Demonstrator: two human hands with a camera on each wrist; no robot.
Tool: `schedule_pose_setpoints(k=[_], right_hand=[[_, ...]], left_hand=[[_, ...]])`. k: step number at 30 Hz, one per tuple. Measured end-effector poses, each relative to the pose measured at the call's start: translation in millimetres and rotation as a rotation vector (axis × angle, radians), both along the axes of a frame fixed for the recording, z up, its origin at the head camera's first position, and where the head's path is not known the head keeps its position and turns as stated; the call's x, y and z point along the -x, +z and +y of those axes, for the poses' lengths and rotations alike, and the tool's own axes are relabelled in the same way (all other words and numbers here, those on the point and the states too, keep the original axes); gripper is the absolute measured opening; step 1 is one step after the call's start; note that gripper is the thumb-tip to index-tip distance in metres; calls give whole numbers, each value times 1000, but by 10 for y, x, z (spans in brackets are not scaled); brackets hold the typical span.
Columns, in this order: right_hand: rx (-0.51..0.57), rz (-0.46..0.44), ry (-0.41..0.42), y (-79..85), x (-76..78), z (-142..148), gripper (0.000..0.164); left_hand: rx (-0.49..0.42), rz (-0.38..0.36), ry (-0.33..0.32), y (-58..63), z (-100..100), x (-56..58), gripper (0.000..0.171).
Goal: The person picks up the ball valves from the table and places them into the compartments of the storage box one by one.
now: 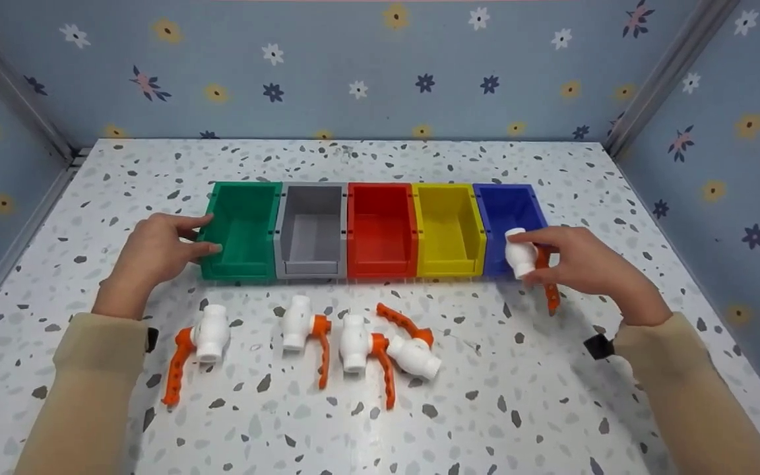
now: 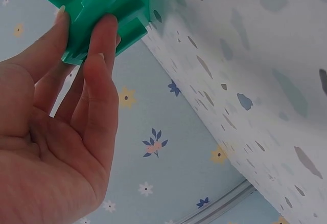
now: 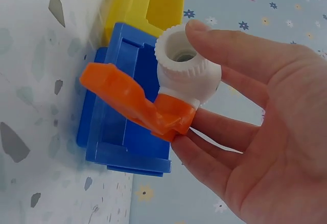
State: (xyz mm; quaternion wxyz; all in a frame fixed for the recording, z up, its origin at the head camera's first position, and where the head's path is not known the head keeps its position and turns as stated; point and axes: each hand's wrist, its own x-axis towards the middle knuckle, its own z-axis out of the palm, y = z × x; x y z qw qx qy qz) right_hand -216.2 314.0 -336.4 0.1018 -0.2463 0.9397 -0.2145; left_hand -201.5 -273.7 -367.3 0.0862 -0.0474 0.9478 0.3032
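Note:
My right hand [image 1: 584, 260] holds a white ball valve [image 1: 520, 254] with an orange lever, between thumb and fingers. The valve is over the front of the blue bin [image 1: 508, 198]; in the right wrist view its open end [image 3: 179, 50] faces the camera and the lever [image 3: 122, 93] points away from the palm. At the far left of the row my left hand [image 1: 159, 251] pinches the left side wall of the green bin [image 1: 241, 269]. In the left wrist view thumb and fingers lie on either side of the green wall [image 2: 82, 40].
Between them stand a grey bin [image 1: 312, 267], a red bin [image 1: 381, 269] and a yellow bin [image 1: 449, 267], side by side. Several more white valves with orange levers, such as a left valve [image 1: 212, 333] and a tilted valve [image 1: 413, 357], lie before the row on the speckled table [image 1: 472, 422].

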Motion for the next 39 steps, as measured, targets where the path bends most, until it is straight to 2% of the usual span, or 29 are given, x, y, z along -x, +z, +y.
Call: schedule_pose_setpoints(k=[14, 19, 25, 32, 39], right_hand=[[-95, -26, -49, 127, 254, -204, 57], [-102, -32, -54, 134, 340, -238, 57], [-98, -68, -102, 124, 447, -263, 56], [-115, -42, -98, 104, 588, -266, 57], [-176, -63, -114, 129, 713, -309, 59]], left_hand=[[22, 14, 3, 1, 38, 3, 62], [20, 23, 10, -9, 34, -2, 61], [14, 23, 9, -13, 35, -1, 62], [32, 30, 3, -25, 28, -24, 62], [39, 31, 7, -20, 50, -17, 62]])
